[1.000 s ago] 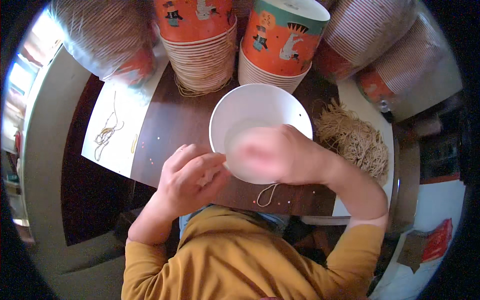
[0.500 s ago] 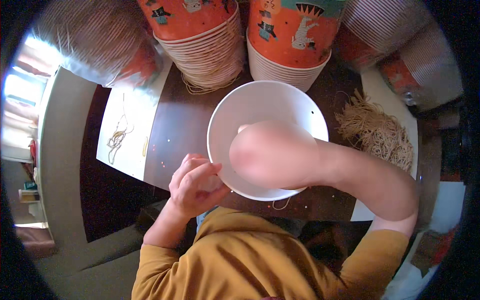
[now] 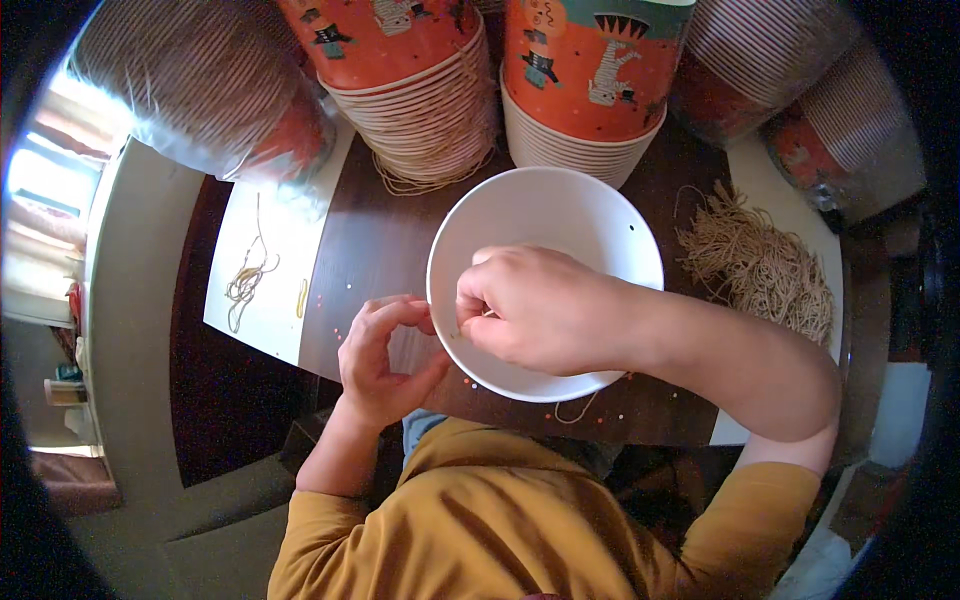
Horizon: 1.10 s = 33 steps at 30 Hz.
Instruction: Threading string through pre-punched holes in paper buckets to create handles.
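Observation:
A white paper bucket [image 3: 560, 200] stands with its mouth toward me, and a small dark hole shows in its right inner wall. My right hand [image 3: 535, 305] reaches inside, its fingers pinched together close to the left inner wall. A small pale bit shows between those fingertips, too little to name. Outside the bucket, my left hand [image 3: 380, 355] curves at the left rim with thumb and forefinger apart and its fingertips against or very near the wall. From under the bucket's near side a thin cord loop [image 3: 575, 412] sticks out.
Behind the bucket stand stacked orange printed buckets [image 3: 605, 90] and another stack with cords hanging round it [image 3: 425, 130]. Plastic-wrapped stacks [image 3: 200, 90] flank them. A heap of beige cords [image 3: 760, 265] lies right; a loose cord tangle [image 3: 245, 285] lies left. Small dots are scattered over the dark table [image 3: 385, 240].
My right hand has shifted from a blurred place at the bucket's middle to its left inner wall. My left thumb and forefinger have spread apart at the rim.

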### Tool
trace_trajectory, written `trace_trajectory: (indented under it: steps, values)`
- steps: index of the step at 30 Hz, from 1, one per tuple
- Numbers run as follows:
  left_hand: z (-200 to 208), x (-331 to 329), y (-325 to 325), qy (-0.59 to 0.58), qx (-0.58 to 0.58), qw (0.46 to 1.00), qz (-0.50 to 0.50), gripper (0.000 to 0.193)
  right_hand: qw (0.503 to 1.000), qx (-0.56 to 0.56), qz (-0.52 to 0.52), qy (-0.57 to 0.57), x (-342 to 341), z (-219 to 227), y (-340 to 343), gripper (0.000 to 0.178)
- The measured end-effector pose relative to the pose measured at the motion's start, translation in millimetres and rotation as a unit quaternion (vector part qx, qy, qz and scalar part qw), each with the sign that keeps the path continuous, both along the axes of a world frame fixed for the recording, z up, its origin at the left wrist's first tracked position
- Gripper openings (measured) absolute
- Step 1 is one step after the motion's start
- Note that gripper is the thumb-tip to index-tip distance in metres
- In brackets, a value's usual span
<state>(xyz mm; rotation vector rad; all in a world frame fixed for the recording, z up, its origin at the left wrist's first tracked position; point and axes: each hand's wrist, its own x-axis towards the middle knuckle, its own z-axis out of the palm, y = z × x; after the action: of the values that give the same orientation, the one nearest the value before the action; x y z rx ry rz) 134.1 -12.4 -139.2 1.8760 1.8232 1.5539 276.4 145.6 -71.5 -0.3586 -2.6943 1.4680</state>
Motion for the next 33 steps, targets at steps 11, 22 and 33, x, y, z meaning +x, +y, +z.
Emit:
trace_trajectory:
  steps: [11, 22, 33]
  values:
    - [14, 14, -1, 0.073, -0.006, 0.996, 0.042, 0.026, 0.998, -0.017, 0.006, -0.063, -5, 3, -1, 0.017]
    - [22, 29, -3, 0.12, 0.016, 0.991, 0.065, 0.023, 0.991, -0.068, -0.069, -0.093, 2, 17, -13, 0.016]
    - [17, 25, -8, -0.101, -0.042, 0.993, 0.047, 0.013, 0.989, -0.049, -0.064, -0.124, 29, 40, -35, 0.065]
